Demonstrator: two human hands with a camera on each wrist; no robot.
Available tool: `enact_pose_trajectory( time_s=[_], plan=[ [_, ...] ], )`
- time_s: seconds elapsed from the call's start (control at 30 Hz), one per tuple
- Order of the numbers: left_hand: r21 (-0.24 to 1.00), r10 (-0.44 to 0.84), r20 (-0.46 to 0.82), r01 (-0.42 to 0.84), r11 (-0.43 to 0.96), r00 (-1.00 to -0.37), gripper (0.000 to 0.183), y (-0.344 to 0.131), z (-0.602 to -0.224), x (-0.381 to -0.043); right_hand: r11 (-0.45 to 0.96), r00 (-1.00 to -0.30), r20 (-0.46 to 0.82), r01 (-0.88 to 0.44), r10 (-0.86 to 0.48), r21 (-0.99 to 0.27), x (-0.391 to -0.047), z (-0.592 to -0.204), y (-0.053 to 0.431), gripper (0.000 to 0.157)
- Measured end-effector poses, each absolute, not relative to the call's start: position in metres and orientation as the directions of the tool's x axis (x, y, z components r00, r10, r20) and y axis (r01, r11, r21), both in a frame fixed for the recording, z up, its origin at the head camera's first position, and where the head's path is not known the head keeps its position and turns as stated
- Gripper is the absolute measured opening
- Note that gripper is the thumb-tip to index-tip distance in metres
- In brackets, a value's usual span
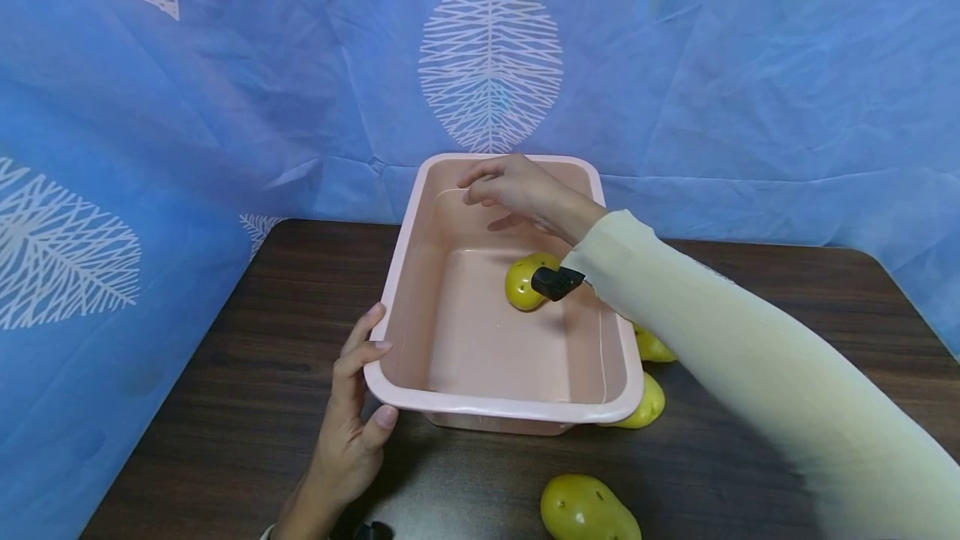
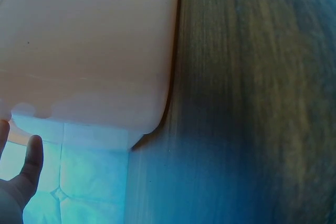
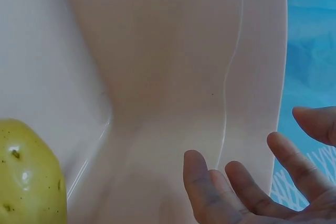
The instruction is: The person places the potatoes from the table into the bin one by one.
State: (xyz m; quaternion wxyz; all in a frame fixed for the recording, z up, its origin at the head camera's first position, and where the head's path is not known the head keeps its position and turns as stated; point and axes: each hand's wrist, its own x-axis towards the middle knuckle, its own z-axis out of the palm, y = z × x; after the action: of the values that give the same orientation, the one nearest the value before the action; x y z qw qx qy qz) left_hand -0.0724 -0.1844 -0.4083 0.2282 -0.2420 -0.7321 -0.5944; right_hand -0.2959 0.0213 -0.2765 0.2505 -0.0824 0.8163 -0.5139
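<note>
A pink plastic basin (image 1: 498,340) is in the middle of the head view, one potato (image 1: 522,283) on its floor. My left hand (image 1: 351,407) holds its near left corner, fingertips on the side rim and thumb by the front rim. My right hand (image 1: 517,190) hovers over the far end of the basin, fingers loosely bent around nothing. In the right wrist view, its spread fingers (image 3: 247,192) show in front of the basin wall, with the potato (image 3: 29,177) off to the left.
Two more potatoes (image 1: 647,402) peek out beside the basin's right side, partly covered by the rim and sleeve. Another potato (image 1: 588,508) lies on the dark wooden table (image 1: 225,407) near the front. Behind the table hangs a blue cloth (image 1: 675,107) with white leaf prints.
</note>
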Motion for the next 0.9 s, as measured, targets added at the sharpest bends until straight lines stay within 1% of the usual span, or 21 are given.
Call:
enact_pose_trajectory(
  time_s=[0.2,0.4,0.67,0.9],
  plan=[
    [0.761,0.08,0.622,0.626,0.171,-0.779,0.051,-0.185,-0.408,-0.072,0.456,-0.86,-0.318,0.114,-0.4,-0.883,-0.293,-0.274,0.023,0.033],
    [0.767,0.085,0.612,0.617,0.177,-0.786,0.051,-0.185,-0.407,-0.072,0.461,-0.854,-0.32,0.108,-0.41,-0.881,-0.29,-0.271,0.024,0.037],
    [0.772,0.092,0.603,0.609,0.183,-0.793,0.05,-0.186,-0.407,-0.071,0.461,-0.854,-0.319,0.108,-0.411,-0.881,-0.282,-0.266,0.028,0.03],
    [0.77,0.089,0.606,0.611,0.184,-0.79,0.05,-0.186,-0.407,-0.071,0.447,-0.857,-0.295,0.086,-0.422,-0.891,-0.274,-0.261,0.033,0.031]
  ],
)
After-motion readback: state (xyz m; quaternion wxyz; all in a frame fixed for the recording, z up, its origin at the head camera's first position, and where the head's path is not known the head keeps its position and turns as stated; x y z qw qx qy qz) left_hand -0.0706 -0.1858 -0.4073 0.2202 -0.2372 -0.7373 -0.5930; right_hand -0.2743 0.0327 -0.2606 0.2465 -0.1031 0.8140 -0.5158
